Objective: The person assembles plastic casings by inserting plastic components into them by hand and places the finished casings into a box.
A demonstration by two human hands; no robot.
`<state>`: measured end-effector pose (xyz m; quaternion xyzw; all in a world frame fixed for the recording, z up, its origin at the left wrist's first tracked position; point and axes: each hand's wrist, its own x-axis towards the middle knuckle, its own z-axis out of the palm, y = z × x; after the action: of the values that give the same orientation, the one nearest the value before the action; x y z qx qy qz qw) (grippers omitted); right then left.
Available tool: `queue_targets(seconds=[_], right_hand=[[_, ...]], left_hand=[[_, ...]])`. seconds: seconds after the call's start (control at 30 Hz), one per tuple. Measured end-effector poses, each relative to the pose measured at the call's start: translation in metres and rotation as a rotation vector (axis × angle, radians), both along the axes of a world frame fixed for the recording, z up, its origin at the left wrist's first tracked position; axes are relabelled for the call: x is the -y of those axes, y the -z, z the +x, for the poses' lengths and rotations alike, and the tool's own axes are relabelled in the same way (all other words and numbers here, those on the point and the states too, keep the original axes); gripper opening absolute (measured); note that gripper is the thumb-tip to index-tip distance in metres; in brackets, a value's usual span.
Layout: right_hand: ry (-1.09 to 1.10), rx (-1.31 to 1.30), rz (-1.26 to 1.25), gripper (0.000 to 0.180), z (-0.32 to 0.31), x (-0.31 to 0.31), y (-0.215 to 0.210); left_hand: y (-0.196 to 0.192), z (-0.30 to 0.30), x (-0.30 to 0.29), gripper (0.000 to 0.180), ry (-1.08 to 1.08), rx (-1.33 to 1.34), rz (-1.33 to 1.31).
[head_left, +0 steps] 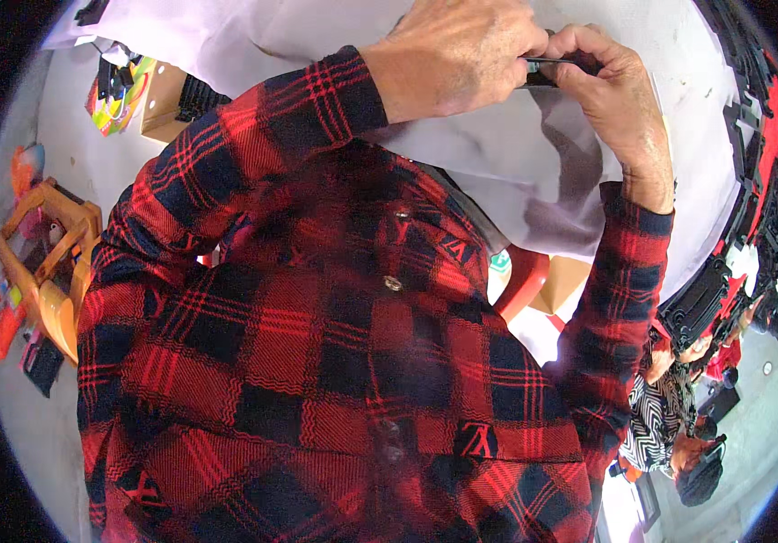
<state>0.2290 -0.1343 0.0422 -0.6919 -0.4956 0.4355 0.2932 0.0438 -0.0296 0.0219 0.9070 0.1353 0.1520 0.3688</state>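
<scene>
My left hand (461, 59) is closed, knuckles toward me, over the white cloth at the top of the view. Facing it, my right hand (611, 86) pinches with thumb and bent forefinger. Between the fingertips of both hands is a small dark piece (541, 78), with a thin dark strip (547, 61) running across the gap. Fingers cover most of it, so its kind cannot be made out. Both forearms wear red and black plaid sleeves.
White cloth (498, 136) spreads beneath my hands. Many black parts with red pieces (773, 145) are piled along the right. An open cardboard box (165, 101) and a wooden chair-like frame (50, 235) stand at left. Another person in a zigzag-patterned top (656, 416) is at lower right.
</scene>
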Motion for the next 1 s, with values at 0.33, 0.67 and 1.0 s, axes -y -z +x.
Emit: queue_targets(seconds=[0.33,0.67,1.0], right_hand=[[-0.01,-0.081,-0.016,0.012,0.004,-0.002,0.002],[-0.007,-0.05,-0.028,0.01,-0.002,-0.007,-0.003],[-0.02,-0.005,0.029,0.005,-0.006,-0.005,0.003]], left_hand=[[0.0,-0.002,0.006,0.008,-0.056,0.199,0.005],[-0.015,0.001,-0.001,0.007,0.012,0.102,-0.012],[0.023,0.007,0.009,0.02,-0.04,0.393,0.374]])
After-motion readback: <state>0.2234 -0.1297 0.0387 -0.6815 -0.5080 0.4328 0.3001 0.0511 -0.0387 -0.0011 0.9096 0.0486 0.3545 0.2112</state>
